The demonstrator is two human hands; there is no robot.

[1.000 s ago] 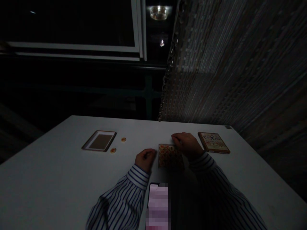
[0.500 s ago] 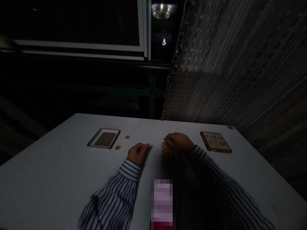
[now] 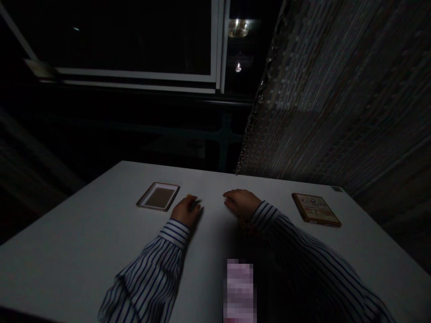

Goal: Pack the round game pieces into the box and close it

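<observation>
My left hand (image 3: 185, 211) rests low over the white table (image 3: 111, 233), with thumb and forefinger apart and nothing visible between them. Just past its fingertips, a small round yellowish piece (image 3: 189, 195) is partly covered by the hand. To the left of that hand lies a shallow tray (image 3: 160, 197) with a pale rim and brown bottom. My right hand (image 3: 243, 204) is curled, fingers pointing left; whatever it holds, if anything, is hidden. Below its wrist, a dark patterned block (image 3: 248, 229) shows only in part, in the shadow of the sleeve.
A flat box with a printed lid (image 3: 316, 209) lies at the right of the table. Behind it, a small dark label (image 3: 336, 189) marks the far right corner. A string curtain (image 3: 303, 112) hangs beyond the far right edge. The room is dim.
My right hand has come off the top of the patterned block, its fingers now reaching past it. My left hand has opened and moved left, covering the round pieces that showed before. The view has shifted.
</observation>
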